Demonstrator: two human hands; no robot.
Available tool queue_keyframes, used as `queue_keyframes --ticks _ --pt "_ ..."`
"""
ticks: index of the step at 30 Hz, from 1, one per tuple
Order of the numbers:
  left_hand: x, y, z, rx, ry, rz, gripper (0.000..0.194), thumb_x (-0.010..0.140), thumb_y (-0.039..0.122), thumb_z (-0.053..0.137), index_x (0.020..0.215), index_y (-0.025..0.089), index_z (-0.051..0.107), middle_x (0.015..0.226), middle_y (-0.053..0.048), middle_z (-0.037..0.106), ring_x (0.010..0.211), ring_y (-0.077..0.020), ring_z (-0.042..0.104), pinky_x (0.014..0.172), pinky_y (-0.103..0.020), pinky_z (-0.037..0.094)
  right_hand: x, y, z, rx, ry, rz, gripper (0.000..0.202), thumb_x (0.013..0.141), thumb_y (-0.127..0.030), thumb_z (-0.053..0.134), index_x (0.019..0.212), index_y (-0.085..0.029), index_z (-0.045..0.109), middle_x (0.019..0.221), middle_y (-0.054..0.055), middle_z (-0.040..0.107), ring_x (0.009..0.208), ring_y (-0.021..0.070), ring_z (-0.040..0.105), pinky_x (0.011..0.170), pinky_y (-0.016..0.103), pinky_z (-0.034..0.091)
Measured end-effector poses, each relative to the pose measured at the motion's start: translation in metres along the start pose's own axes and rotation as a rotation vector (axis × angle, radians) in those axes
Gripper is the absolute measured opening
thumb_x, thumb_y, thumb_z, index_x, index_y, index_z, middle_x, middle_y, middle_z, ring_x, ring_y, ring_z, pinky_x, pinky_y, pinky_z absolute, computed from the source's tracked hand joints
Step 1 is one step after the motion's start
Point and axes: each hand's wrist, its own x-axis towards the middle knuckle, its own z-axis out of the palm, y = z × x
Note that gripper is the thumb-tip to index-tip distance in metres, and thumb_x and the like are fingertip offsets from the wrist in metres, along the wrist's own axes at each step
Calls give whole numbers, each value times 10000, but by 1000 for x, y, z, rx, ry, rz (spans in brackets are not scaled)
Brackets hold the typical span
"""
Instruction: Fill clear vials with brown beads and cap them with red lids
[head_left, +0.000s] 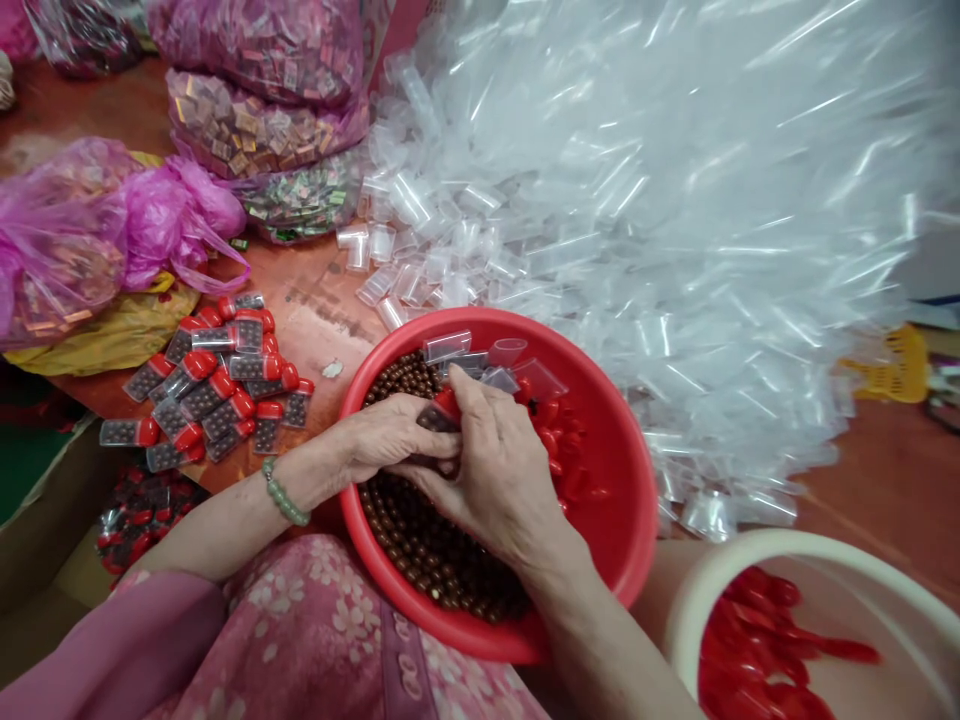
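Note:
Over a red basin (pixel 637 500), my left hand (pixel 390 435) and my right hand (pixel 502 460) meet, both closed around a small clear container with a red cap (pixel 441 412). My fingers hide most of it, and whether the cap is fully seated cannot be seen. Dark brown round beads (pixel 420 560) fill the basin's left and near side. Loose red caps (pixel 562 450) lie on its right. Several clear empty tubes (pixel 448 346) rest at the basin's far side, just beyond my fingers.
A large heap of clear tubes (pixel 600 220) covers the far right. Filled red-capped containers (pixel 225 385) are piled on the left, with more in a cardboard box (pixel 52 500). Pink bags (pixel 255 50) stand behind. A white bucket (pixel 690 610) holds red pieces at the near right.

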Motion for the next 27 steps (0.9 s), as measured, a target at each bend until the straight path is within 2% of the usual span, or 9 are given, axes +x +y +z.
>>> queue_keyframes --ticks 3,7,12,17,19,22,24,27 --pt "0 0 1 0 -13 -17 351 515 328 881 575 112 611 568 19 599 562 -79 524 587 -227 387 1 -1 6 -57 93 -54 697 807 -330 609 1390 -40 359 1070 211 647 970 322 623 805 470 543" --pt "-2 1 3 -13 -47 -12 355 507 322 881 572 110 604 578 22 580 582 -83 507 604 -236 380 2 1 6 -48 153 -112 641 775 -340 615 1328 -87 414 1019 165 661 922 291 632 781 418 541" --pt "-2 0 3 -14 -41 3 362 514 334 873 592 107 603 600 17 575 599 -86 506 617 -243 384 4 1 7 -70 137 -126 650 771 -345 617 1340 -110 407 1035 164 660 922 295 638 767 421 541" --pt "0 0 1 -57 -19 82 392 533 381 881 656 111 624 615 19 582 625 -87 530 640 -228 404 6 3 7 9 63 -78 724 818 -298 591 1447 -94 296 1201 212 591 1091 329 587 853 480 540" --pt "-2 2 0 -69 -16 116 414 572 435 866 659 118 614 626 17 584 611 -81 533 629 -218 409 6 4 8 58 95 -50 759 838 -331 614 1470 -100 264 1222 212 576 1117 328 574 876 490 538" --pt "-3 6 0 -82 -49 93 500 684 602 745 651 122 611 627 -12 594 587 -95 560 605 -226 439 5 5 9 77 199 -51 785 824 -406 668 1455 -122 297 1150 184 609 1058 317 598 873 491 540" --pt "-2 9 2 -130 -40 55 561 781 676 595 665 128 620 607 -27 599 542 -107 566 573 -242 464 5 7 10 44 216 -85 788 821 -426 675 1442 -104 312 1128 190 625 1031 315 609 850 475 546" --pt "4 10 8 -198 72 6 547 908 604 429 643 151 585 514 -16 559 436 -108 529 483 -242 455 6 10 11 -50 196 -157 773 836 -428 648 1424 -45 325 1127 222 641 1002 308 627 801 435 550"
